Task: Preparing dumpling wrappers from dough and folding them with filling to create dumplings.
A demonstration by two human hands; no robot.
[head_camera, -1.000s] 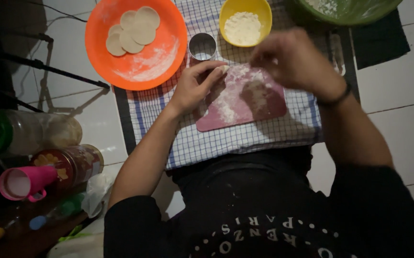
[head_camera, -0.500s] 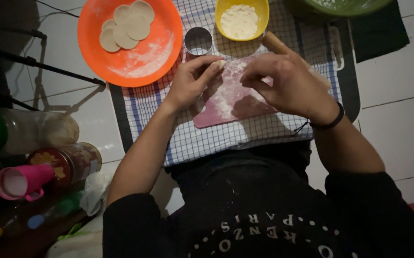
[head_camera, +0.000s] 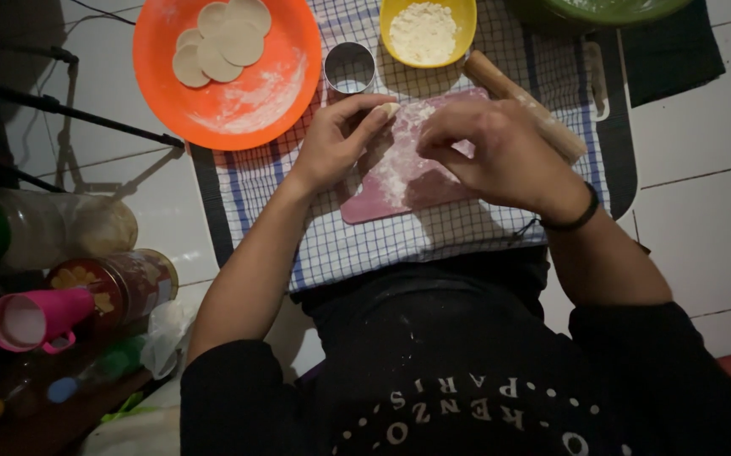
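Both hands work dough on the pink board (head_camera: pixel 407 181): left hand (head_camera: pixel 340 139) pinches a small dough piece (head_camera: pixel 391 109); right hand (head_camera: pixel 492 152), curled at three o'clock, grip unclear. Probably shaping; next needs gentle, even pressing.

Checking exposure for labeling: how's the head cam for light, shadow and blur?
Head view: uneven light, bright over the orange plate and pink board; left edge with the pink cup falls into deep shadow. Left hand and right hand slightly soft; no strong glare.

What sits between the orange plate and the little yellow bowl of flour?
In the head view, a small round metal cutter ring stands between the orange plate and the yellow bowl, on the checked cloth.
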